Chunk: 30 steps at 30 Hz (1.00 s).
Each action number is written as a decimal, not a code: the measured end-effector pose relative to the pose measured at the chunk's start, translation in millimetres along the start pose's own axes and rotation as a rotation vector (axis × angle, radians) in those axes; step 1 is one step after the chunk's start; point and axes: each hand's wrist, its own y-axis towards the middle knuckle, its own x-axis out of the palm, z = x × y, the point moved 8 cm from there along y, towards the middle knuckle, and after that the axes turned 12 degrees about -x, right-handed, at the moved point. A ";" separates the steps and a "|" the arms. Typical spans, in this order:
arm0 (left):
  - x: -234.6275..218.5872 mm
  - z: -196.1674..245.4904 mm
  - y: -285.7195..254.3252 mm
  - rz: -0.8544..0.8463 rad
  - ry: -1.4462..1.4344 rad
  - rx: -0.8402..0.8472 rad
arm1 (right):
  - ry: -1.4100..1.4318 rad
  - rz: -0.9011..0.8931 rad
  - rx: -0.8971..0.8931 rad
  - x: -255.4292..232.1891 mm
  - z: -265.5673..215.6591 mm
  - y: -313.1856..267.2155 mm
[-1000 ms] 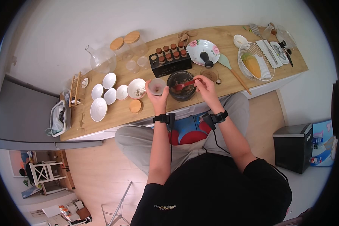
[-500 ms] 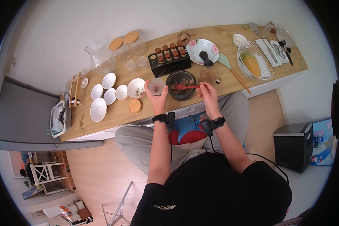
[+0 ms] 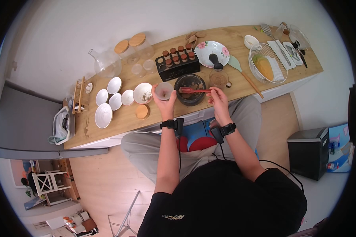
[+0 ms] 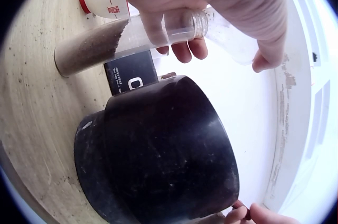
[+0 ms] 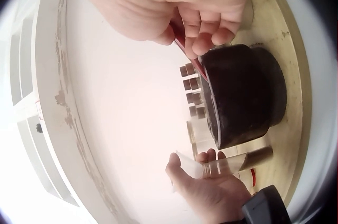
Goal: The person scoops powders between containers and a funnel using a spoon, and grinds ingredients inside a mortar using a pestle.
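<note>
As the red spatula [image 3: 201, 91] is spanning the black bowl [image 3: 190, 102] mid-frame, aiming at the translucent funnel [image 3: 164, 91] | right hand [image 3: 220, 103]: pinching its handle | left hand [image 3: 167, 107]: gripping the powder jar [image 4: 92, 49] by its neck, bowl's left

Both forearms, the left one [image 3: 168, 156] and the right one [image 3: 243, 150], are extended forward from bent elbows, the right one being slanted inward toward the left. The left hand [image 3: 165, 103] is raised with its thumb spread away from its fingers, which are curled in a grip. In the right hand [image 3: 220, 106], a pinch is formed by thumb and index finger, while the other fingers are loosely bent.
</note>
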 end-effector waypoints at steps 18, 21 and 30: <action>1.4 -0.1 -1.0 -0.026 -0.042 -0.046 | -0.018 -0.291 -0.327 75.3 -75.7 -13.8; 2.4 2.6 -0.8 -0.026 -0.044 -0.026 | -0.045 -0.378 -0.320 87.6 -79.3 -19.2; 1.5 4.7 -1.7 -0.006 -0.018 -0.009 | -0.049 -0.393 -0.378 80.4 -86.5 -10.1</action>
